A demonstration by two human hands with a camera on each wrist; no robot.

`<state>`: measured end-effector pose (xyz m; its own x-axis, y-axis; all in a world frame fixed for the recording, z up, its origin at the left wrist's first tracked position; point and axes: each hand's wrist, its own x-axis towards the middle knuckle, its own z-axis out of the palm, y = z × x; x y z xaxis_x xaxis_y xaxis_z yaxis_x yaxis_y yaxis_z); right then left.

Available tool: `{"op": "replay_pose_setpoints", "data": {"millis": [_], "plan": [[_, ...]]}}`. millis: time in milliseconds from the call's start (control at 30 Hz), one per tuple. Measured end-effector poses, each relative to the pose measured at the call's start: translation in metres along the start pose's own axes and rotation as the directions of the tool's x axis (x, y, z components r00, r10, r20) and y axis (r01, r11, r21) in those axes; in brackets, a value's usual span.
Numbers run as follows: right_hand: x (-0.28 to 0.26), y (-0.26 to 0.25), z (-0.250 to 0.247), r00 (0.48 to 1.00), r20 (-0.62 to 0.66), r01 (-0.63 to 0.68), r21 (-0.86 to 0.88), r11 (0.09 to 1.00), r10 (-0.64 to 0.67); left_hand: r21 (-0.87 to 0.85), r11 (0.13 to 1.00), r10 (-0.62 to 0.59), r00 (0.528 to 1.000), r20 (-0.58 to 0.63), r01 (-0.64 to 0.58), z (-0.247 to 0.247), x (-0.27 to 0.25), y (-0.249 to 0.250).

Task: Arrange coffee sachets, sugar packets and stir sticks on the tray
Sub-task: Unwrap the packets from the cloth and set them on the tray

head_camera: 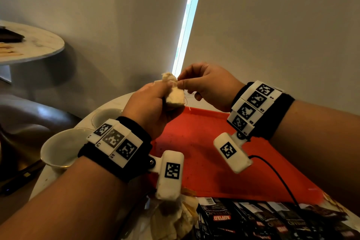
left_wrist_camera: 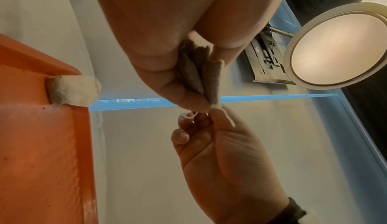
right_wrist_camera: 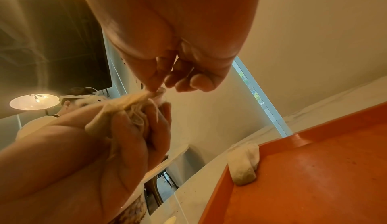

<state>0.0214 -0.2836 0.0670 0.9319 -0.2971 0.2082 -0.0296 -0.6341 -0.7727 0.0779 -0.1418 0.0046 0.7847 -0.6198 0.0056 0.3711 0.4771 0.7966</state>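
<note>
two hands meet above the far end of the orange tray [head_camera: 204, 154], working on a small bundle of pale sachets [head_camera: 175, 96]. the left hand [head_camera: 150, 109] has its fingers curled round the bundle, which sticks up out of the fist with its crumpled top showing. the right hand [head_camera: 210, 87] pinches the thin white string [left_wrist_camera: 228, 119] at the bundle's top between thumb and forefinger, its other fingers curled loosely below. in the left wrist view the bundle shows as several flat greyish sachets pressed together between the left thumb and fingers, with the right hand's fingertips [left_wrist_camera: 201, 119] touching their tip.

below the grip and off to the tray's far corner, one more pale sachet [right_wrist_camera: 244, 164] lies against the tray's rim, partly hanging over it. nearer the person than the grip, at the tray's near edge, a row of black kopiko coffee sachets [head_camera: 253, 218] lies fanned out, and just left of them sits a heap of crumpled pale sachets [head_camera: 175, 218]. left of the left wrist stand two white cups [head_camera: 60, 148] on the white round table [head_camera: 48, 181]. well beyond the left hand, a second round table [head_camera: 39, 46] stands against the wall.
</note>
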Motion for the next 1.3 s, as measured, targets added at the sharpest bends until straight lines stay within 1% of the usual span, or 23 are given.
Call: {"op": "replay_pose_setpoints", "data": {"millis": [100, 233, 400, 567, 633, 767, 900, 1033, 1100, 1200, 1300], "plan": [[-0.003, -0.003, 0.001, 1.000, 0.017, 0.014, 0.079, 0.997, -0.016, -0.020, 1.000, 0.017, 1.000, -0.015, -0.017, -0.001, 0.001, -0.001], [-0.006, -0.004, 0.002, 0.998, 0.061, -0.013, 0.074, 0.997, 0.009, -0.042, 0.999, 0.024, 1.000, 0.008, -0.024, 0.000, 0.001, 0.000], [-0.005, -0.004, 0.001, 0.997, 0.057, -0.056, 0.147, 0.988, 0.048, -0.090, 0.996, -0.021, 0.999, -0.037, 0.018, 0.001, 0.000, 0.004], [-0.005, -0.001, -0.001, 0.996, 0.051, -0.078, 0.177, 0.981, 0.070, -0.056, 0.998, -0.034, 0.997, -0.073, 0.030, 0.000, 0.003, 0.004], [-0.004, 0.001, -0.001, 0.996, 0.051, -0.079, 0.174, 0.982, 0.071, -0.016, 0.999, -0.031, 0.994, -0.101, 0.030, -0.001, 0.005, 0.003], [-0.004, 0.003, -0.003, 0.996, 0.054, -0.082, 0.160, 0.984, 0.074, 0.069, 0.998, 0.013, 0.989, -0.148, -0.002, -0.003, 0.008, 0.001], [-0.002, 0.004, -0.007, 0.996, 0.037, -0.091, 0.161, 0.983, 0.087, 0.059, 0.998, 0.026, 0.984, -0.177, -0.016, -0.002, 0.008, 0.002], [0.000, 0.005, -0.012, 0.993, 0.010, -0.117, 0.096, 0.988, 0.116, 0.032, 0.997, 0.070, 0.968, -0.240, -0.065, -0.002, 0.008, 0.004], [0.002, 0.007, -0.013, 0.989, -0.018, -0.141, 0.097, 0.985, 0.144, 0.038, 0.995, 0.099, 0.957, -0.271, -0.092, -0.004, 0.008, 0.006], [0.007, 0.012, -0.013, 0.978, -0.059, -0.197, 0.079, 0.977, 0.202, -0.005, 0.988, 0.142, 0.936, -0.322, -0.151, -0.008, 0.009, 0.010], [0.016, 0.021, -0.006, 0.965, -0.062, -0.253, 0.051, 0.966, 0.255, 0.066, 0.976, 0.215, 0.909, -0.358, -0.205, -0.009, 0.007, 0.014]]}}
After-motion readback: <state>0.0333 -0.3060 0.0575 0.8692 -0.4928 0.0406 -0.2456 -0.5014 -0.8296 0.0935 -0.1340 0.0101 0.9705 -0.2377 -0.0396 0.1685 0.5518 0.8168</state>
